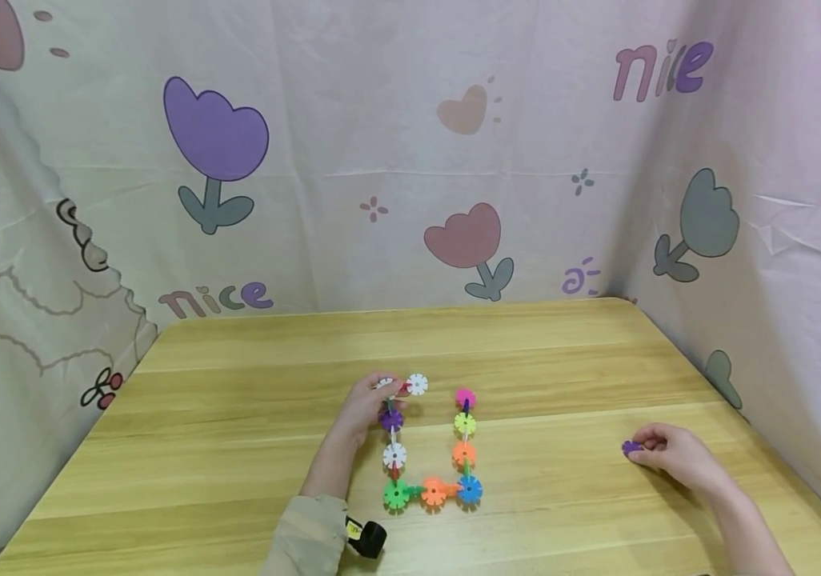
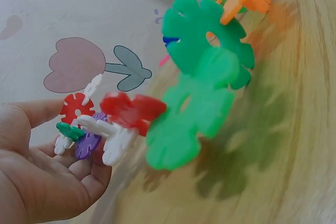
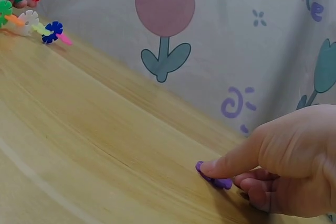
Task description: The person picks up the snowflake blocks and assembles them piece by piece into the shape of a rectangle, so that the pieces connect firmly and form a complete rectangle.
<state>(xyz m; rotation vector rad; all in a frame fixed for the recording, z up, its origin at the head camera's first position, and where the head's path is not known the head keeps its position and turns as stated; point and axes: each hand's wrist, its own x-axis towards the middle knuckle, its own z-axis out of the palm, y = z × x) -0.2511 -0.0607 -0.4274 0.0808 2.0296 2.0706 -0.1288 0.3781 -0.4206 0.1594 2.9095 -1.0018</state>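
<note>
A U-shaped chain of interlocking plastic snowflake discs [image 1: 470,490] stands on the table, in green, orange, blue, yellow, pink, white, red and purple. My left hand [image 1: 362,406] grips its far left end, where a red disc [image 2: 71,109] and a white disc [image 1: 418,385] stick out past the fingertips. In the left wrist view the palm shows, with the thumb and fingers around that end. Well to the right, my right hand [image 1: 677,458] pinches a single purple snowflake disc [image 3: 221,183] between thumb and fingers, low at the tabletop. The fingers partly hide this disc.
The wood-grain table [image 1: 238,360] meets a printed curtain [image 1: 353,120] at the back and sides. A black device with a yellow label [image 1: 367,538] sits at the left wrist, by the sleeve cuff [image 1: 310,528]. Bare wood lies between the chain and the right hand.
</note>
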